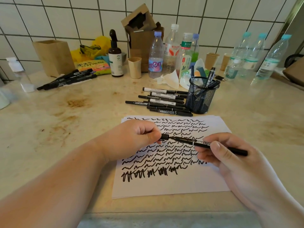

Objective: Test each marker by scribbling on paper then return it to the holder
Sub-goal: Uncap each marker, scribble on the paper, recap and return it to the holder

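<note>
a: above the scribbled paper (164,183), at the middle of the desk (49,129): the left hand (131,139) pinches a black cap (165,136) between thumb and curled fingers (152,136); the right hand (230,153) grips the barrel of the marker (205,143), fingers wrapped round it. cap and tip sit just apart or barely meeting; which one cannot be told.

b: which step, then?

a: judged as the cap coming off before a test, or going back on after one; the picture alone does not settle it. the sheet already carries many rows of black squiggles.

b: and the holder?

a: the mesh holder (201,96) stands beyond the paper, to the right, with a few markers upright in it. a pile of loose markers (162,102) lies just beside it on the left; another bunch (67,78) lies far left.

b: next move calls for?

a: if uncapping, a straight pull, then tip to a bare patch low on the sheet. if capping, a firm press home, then a reach forward to drop it in the holder.
</note>
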